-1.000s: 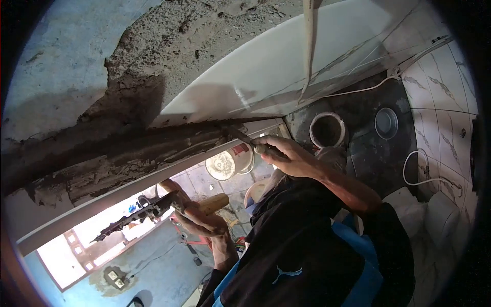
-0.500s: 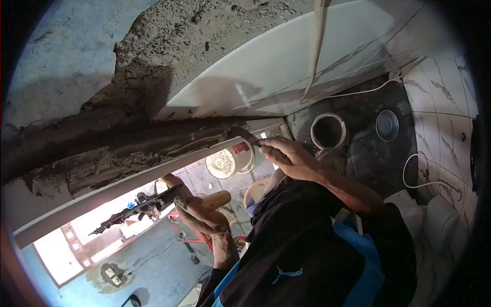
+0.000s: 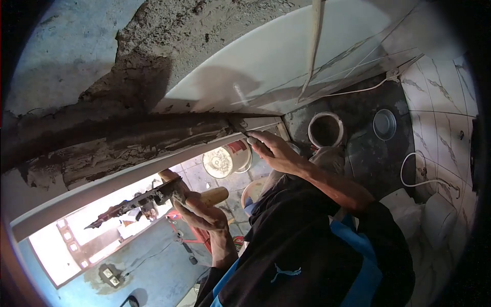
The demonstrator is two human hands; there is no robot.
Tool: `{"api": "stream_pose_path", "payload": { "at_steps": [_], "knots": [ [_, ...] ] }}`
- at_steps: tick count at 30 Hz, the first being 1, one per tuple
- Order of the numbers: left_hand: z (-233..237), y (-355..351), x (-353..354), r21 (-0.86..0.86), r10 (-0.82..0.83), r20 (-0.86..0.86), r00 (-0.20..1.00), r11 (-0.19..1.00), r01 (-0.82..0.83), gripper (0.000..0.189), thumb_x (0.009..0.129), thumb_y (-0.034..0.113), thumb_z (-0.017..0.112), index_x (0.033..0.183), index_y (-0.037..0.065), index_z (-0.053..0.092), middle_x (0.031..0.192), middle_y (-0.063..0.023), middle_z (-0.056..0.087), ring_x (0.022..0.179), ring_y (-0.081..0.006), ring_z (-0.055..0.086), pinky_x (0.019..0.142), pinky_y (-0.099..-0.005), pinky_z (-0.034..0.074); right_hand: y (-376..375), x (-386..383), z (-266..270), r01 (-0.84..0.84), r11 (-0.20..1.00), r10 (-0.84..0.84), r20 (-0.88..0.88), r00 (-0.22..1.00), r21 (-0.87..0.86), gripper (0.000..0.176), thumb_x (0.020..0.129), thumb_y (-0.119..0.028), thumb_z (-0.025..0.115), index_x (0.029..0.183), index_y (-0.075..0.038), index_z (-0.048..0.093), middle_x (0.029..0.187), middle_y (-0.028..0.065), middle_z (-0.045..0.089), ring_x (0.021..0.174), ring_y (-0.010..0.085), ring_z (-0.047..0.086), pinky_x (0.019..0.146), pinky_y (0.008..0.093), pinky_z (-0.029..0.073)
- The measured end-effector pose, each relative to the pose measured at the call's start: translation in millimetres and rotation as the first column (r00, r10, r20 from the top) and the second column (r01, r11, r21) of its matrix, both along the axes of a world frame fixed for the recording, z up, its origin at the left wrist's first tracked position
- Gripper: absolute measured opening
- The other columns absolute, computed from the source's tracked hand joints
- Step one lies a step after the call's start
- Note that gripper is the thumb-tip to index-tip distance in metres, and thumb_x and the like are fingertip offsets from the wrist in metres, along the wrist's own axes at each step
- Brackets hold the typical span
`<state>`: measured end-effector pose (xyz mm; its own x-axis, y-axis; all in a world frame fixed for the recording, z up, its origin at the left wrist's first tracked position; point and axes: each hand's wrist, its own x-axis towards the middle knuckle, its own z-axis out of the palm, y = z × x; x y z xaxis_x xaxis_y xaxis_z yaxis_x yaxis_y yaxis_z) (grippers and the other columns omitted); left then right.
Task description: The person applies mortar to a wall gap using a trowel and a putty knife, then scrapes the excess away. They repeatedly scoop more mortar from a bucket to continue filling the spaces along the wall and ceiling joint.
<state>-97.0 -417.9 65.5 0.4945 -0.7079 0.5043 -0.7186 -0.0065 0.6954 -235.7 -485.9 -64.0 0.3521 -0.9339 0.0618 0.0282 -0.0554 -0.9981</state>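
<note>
A white-rimmed bucket [image 3: 310, 132] stands on the dark floor [image 3: 373, 158] right of centre. Its inside is dark, and what it holds cannot be told. A round grey dish [image 3: 384, 124] lies near it further right, apart from it. Below the seam at centre sits a pail [image 3: 221, 162] with a pale, mottled surface at its mouth and a red patch at its upper right.

The right hand [image 3: 273, 151] reaches up and left from the torso, forearm sloping from lower right. Its grip is clenched around a small trowel [image 3: 240, 128], whose tip presses into the wet mortar [image 3: 153, 135]. The mortar runs as a dark band across the left and centre, under the edge of a white tile [image 3: 266, 71].

The left hand [image 3: 202, 215] is raised in the lower centre, wrist bent. Its grip is closed on the wooden handle of a big trowel [image 3: 153, 198], whose blade points left and carries lumps of mortar.
</note>
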Motion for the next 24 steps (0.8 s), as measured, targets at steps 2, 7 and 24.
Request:
{"api": "stream_pose_path", "payload": {
  "at_steps": [2, 7, 24],
  "knots": [
    [-4.3, 0.4, 6.1, 0.014, 0.03, -0.019, 0.999, 0.999, -0.029, 0.039, 0.093, 0.031, 0.038, 0.09, -0.008, 0.044, 0.093, -0.02, 0.055, 0.071, -0.0198, 0.046, 0.065, -0.0281, 0.037, -2.1, -9.2, 5.1, -0.098, 0.991, 0.091, -0.078, 0.993, -0.092, 0.028, 0.092, -0.013, 0.051, 0.118, -0.003, 0.049, 0.098, 0.0164, 0.061, 0.09, 0.0243, 0.062, 0.074, 0.0341, 0.049],
    [2.9, 12.4, 12.3, 0.176, 0.049, 0.093, 0.994, 0.982, -0.065, 0.036, 0.092, 0.03, 0.04, 0.082, -0.004, 0.047, 0.066, -0.0129, 0.055, 0.057, -0.021, 0.053, 0.051, -0.0308, 0.039, -3.2, -63.5, 39.5, -0.202, 0.976, 0.212, -0.147, 0.966, 0.077, 0.031, 0.089, -0.012, 0.055, 0.117, -0.001, 0.05, 0.102, 0.018, 0.06, 0.092, 0.0258, 0.06, 0.078, 0.0348, 0.047],
    [-6.9, 64.4, -30.7, 0.41, 0.097, -0.216, 0.972, 0.912, 0.0, 0.02, 0.082, 0.002, 0.059, 0.101, 0.0, 0.054, 0.09, -0.01, 0.063, 0.066, -0.0164, 0.058, 0.06, -0.0275, 0.046, 17.0, -86.0, 138.2, -0.537, 0.12, -0.565, -0.502, 0.655, -0.835, 0.038, 0.089, -0.027, 0.053, 0.127, -0.023, 0.052, 0.105, 0.0092, 0.051, 0.085, 0.0181, 0.056, 0.073, 0.0323, 0.049]
  ]
}}
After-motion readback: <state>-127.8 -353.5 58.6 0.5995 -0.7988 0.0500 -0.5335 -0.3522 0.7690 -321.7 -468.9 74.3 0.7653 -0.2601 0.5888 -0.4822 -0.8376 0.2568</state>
